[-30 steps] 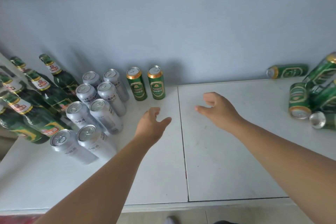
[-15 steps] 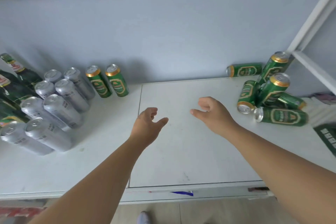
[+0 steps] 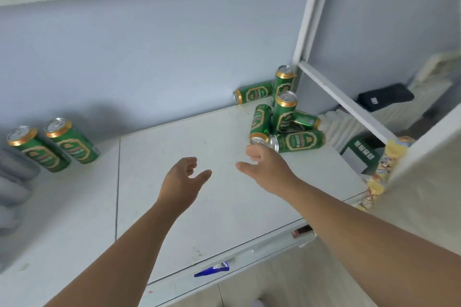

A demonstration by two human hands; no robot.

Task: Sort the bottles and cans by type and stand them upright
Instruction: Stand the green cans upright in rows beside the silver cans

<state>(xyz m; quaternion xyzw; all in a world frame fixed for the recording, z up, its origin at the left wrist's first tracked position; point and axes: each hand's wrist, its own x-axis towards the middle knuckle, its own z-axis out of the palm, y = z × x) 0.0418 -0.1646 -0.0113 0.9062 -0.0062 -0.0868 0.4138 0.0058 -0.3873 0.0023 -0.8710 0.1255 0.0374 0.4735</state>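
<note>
Counter (image 3: 212, 207) is white, two slabs with a seam between them. Left hand (image 3: 183, 179) hovers over the middle, fingers loosely curled, thumb out, holding nothing. Right hand (image 3: 267, 169) is just to its right and apart from it, thumb pointing left, fingers loosely bent, also holding nothing. Its knuckles sit right at the silver end of a fallen can (image 3: 260, 121); contact cannot be told. That can lies on its side, end toward the person, as part of a green pile in the far right corner of the counter. In the pile two stand: a back can (image 3: 284, 80) against the white post (image 3: 314, 7), and a front can (image 3: 285, 112) just before it. Three more lie down: a wall can (image 3: 253, 93) along the wall, a crosswise can (image 3: 299, 141) at the near side of the pile, just beside the right hand, and a hidden can (image 3: 305, 119) behind it, partly covered. Far left, well apart from the pile, a green pair (image 3: 72, 141) stands side by side, gold rims up. Grey cans (image 3: 15, 182) show at the left frame edge, too blurred to tell their posture. Beyond the post lies a black box (image 3: 384, 97). A blue scrap (image 3: 212, 268) sits at the counter's front edge, and a yellow packet (image 3: 384, 169) shows at right.
</note>
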